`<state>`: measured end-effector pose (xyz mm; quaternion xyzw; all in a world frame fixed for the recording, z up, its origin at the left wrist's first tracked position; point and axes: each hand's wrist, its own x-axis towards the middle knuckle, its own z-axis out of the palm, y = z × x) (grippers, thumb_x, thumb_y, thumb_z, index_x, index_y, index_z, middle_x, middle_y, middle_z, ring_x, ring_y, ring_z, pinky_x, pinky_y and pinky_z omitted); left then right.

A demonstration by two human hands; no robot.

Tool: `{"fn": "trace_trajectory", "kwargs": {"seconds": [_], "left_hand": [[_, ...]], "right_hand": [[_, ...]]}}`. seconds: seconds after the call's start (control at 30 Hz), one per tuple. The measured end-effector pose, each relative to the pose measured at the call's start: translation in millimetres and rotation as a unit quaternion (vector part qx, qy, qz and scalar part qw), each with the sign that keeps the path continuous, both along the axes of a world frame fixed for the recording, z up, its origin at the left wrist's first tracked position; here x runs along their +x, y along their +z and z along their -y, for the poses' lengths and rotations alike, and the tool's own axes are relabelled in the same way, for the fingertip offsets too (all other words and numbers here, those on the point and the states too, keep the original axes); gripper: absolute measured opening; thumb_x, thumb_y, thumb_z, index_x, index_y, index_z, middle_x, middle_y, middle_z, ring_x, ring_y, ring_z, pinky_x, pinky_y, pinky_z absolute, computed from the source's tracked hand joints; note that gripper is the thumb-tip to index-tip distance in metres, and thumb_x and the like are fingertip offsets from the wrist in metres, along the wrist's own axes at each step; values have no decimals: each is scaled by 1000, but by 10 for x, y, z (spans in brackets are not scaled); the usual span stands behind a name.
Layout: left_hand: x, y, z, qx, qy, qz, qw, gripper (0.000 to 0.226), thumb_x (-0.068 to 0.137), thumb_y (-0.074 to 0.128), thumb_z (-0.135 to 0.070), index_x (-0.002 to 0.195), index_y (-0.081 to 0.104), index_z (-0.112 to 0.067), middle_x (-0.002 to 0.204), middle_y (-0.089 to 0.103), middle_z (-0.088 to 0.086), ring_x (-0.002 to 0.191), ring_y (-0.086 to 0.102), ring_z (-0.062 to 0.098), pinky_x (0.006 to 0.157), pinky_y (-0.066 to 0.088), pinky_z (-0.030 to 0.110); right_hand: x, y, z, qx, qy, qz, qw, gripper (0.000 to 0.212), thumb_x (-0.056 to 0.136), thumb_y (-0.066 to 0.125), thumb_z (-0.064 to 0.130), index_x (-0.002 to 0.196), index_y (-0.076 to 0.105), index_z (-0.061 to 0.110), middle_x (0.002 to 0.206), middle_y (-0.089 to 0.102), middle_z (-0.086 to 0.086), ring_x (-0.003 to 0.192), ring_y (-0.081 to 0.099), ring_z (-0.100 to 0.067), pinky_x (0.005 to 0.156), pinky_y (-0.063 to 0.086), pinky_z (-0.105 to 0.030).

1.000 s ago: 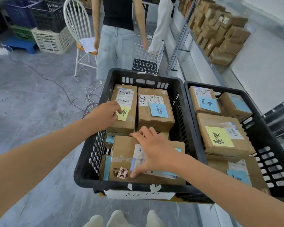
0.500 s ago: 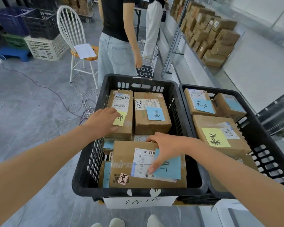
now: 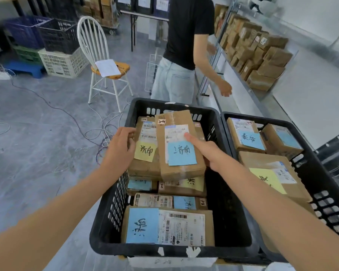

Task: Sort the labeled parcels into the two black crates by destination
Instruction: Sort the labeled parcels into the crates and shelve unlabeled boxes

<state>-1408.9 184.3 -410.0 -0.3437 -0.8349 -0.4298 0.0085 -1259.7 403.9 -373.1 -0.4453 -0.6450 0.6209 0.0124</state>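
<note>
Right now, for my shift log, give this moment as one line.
right hand: holding blue-noted cardboard parcel | left hand: on yellow-noted cardboard parcel | place: left black plastic crate

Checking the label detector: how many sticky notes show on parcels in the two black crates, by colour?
Blue sticky notes: 6
Yellow sticky notes: 3
Total: 9
</note>
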Motion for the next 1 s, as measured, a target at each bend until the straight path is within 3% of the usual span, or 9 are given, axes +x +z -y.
{"fn": "trace_trajectory", "kwargs": {"seconds": [0.1,0.23,0.3,0.4,0.53,0.63,0.7,0.87,1.0], "left_hand": [[36,-5,-1,-3,-10,5,1000,28,99,46,-11,126,53,-8,120,52,4,106,55,19,92,48,36],[53,-1,-34,-48,-38,-23,998,29,100,46,-15,127,52,-5,124,53,8,106,54,20,91,46,32],[41,10,-51,-80,-39,-41,995,35,100,48,-15,133,51,-3,131,53,11,118,50,23,99,39,29],[71,33,-54,-126,-41,-62,989,42,100,50,-17,139,46,-3,139,48,9,128,42,21,103,38,28],[50,115,-76,-169,-74,-58,981,45,101,47,-20,143,41,-5,144,43,10,134,34,22,108,32,30],[-42,372,-240,-187,-90,-41,977,44,101,46,-19,143,41,-5,145,40,8,135,31,23,109,29,31],[-63,621,-451,-190,-95,-55,976,42,101,45,-17,141,44,-5,147,40,9,136,33,25,109,28,32],[384,1252,-1194,-191,-179,-127,957,43,101,44,-17,142,42,-3,147,42,11,133,39,25,105,30,29],[1095,1677,-1940,-140,-268,-160,940,43,101,45,-21,143,42,-10,146,42,9,138,34,26,106,33,36]], "right_hand": [[-328,-129,176,-11,-37,-21,999,63,73,77,60,119,61,20,111,72,0,103,65,-18,88,50,-34],[-729,-246,371,0,-29,2,1000,84,75,55,77,134,54,17,126,63,-4,111,59,-25,94,48,-39],[-852,-256,482,44,-20,21,999,88,82,44,77,142,44,14,142,47,-6,120,51,-28,99,45,-42],[-879,-262,609,148,83,76,983,85,93,40,67,153,23,11,158,16,-7,144,23,-29,117,25,-45],[-724,-149,559,203,164,100,960,77,97,31,66,154,26,15,160,12,-4,147,16,-25,118,19,-45],[-533,104,471,254,183,63,947,70,99,34,60,154,28,17,161,14,0,148,18,-22,119,20,-45],[-371,362,334,349,203,40,914,63,100,41,53,151,35,17,157,23,-1,146,22,-22,119,21,-42],[421,1109,-187,580,188,36,792,53,93,58,36,141,46,17,151,32,0,141,27,-21,118,18,-37],[1370,1601,-652,615,75,97,779,53,93,58,32,141,45,15,147,36,-1,139,31,-21,114,18,-32]]}}
